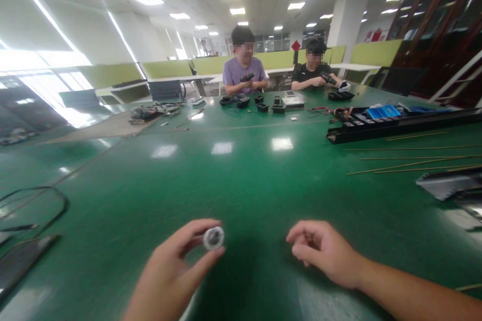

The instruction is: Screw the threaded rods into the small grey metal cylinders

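Thumb and fingers of my left hand (176,261) grip a small round piece (213,238), silver-white around the rim with a darker centre. It is held above the green table (248,190), one end facing me; its exact kind is too blurred to tell. To the right, apart from it, my right hand (326,251) is over the table with its fingers curled and the thumb close to the index finger. Whether anything small sits between those fingertips is hidden.
Across the table, two people (244,67) (314,70) hold power drills. Several black plastic parts (262,107) lie before them. Thin rods (410,158) and a long black channel (376,130) are at right. A cable (62,210) and dark panel (26,261) lie left.
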`<action>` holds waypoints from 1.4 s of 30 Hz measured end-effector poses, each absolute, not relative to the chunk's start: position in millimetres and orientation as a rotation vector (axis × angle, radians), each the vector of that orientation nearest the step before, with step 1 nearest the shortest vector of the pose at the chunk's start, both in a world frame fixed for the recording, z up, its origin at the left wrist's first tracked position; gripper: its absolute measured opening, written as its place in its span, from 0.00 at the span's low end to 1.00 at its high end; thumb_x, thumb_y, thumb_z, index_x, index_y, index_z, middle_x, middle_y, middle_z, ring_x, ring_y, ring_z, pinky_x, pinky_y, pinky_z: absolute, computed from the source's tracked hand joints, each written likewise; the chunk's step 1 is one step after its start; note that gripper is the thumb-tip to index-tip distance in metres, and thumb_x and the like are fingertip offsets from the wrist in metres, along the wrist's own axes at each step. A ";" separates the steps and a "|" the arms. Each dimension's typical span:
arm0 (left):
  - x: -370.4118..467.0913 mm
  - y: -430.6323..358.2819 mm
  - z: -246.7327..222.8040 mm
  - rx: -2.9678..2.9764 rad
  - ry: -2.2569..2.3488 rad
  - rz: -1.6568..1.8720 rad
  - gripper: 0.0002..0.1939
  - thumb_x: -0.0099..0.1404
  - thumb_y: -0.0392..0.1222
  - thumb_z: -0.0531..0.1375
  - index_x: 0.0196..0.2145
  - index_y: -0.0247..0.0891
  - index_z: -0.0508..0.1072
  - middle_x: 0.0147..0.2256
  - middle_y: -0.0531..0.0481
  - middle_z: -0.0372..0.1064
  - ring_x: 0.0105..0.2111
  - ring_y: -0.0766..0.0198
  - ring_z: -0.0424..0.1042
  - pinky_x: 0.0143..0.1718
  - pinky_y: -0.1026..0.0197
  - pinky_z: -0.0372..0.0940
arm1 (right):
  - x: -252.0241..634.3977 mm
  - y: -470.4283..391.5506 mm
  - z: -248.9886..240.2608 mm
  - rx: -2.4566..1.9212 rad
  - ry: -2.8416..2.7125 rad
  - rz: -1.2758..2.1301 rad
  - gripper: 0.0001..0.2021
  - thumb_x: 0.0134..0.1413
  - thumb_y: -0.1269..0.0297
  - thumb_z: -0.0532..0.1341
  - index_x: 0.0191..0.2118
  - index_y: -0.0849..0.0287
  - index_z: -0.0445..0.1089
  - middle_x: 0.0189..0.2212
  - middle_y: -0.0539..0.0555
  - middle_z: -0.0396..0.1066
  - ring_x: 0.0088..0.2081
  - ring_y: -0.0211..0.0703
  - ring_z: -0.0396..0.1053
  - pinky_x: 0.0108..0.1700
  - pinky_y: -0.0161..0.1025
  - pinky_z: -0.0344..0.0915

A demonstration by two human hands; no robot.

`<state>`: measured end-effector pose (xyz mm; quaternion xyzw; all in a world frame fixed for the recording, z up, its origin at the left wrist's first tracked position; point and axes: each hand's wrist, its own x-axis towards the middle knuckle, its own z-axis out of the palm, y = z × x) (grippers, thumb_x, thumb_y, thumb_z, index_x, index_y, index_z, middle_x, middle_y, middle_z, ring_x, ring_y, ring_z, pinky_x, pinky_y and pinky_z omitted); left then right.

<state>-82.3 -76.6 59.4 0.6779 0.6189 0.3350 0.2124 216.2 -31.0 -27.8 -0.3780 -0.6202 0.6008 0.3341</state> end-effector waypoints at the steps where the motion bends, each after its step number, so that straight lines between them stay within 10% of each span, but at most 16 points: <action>1: -65.0 -64.4 58.2 1.899 1.626 0.867 0.14 0.59 0.45 0.66 0.44 0.44 0.76 0.42 0.50 0.76 0.41 0.56 0.75 0.45 0.57 0.71 | 216.8 -29.8 -26.2 -1.038 -1.656 1.457 0.10 0.54 0.63 0.64 0.40 0.63 0.73 0.24 0.49 0.67 0.25 0.35 0.64 0.30 0.33 0.60; 19: -22.2 -16.9 -11.4 2.167 1.180 0.697 0.23 0.66 0.38 0.61 0.57 0.48 0.65 0.52 0.47 0.69 0.52 0.58 0.70 0.56 0.56 0.65 | 219.9 -11.9 -27.0 -1.210 -1.798 1.231 0.25 0.47 0.72 0.65 0.53 0.56 0.65 0.37 0.50 0.70 0.26 0.33 0.65 0.28 0.32 0.61; 42: -6.2 -24.2 -15.4 2.271 1.019 0.703 0.13 0.65 0.36 0.63 0.47 0.45 0.69 0.44 0.50 0.72 0.45 0.60 0.72 0.47 0.60 0.66 | 217.0 -18.4 -13.1 -1.202 -1.998 1.016 0.11 0.47 0.69 0.67 0.39 0.55 0.75 0.30 0.48 0.71 0.30 0.39 0.67 0.32 0.34 0.59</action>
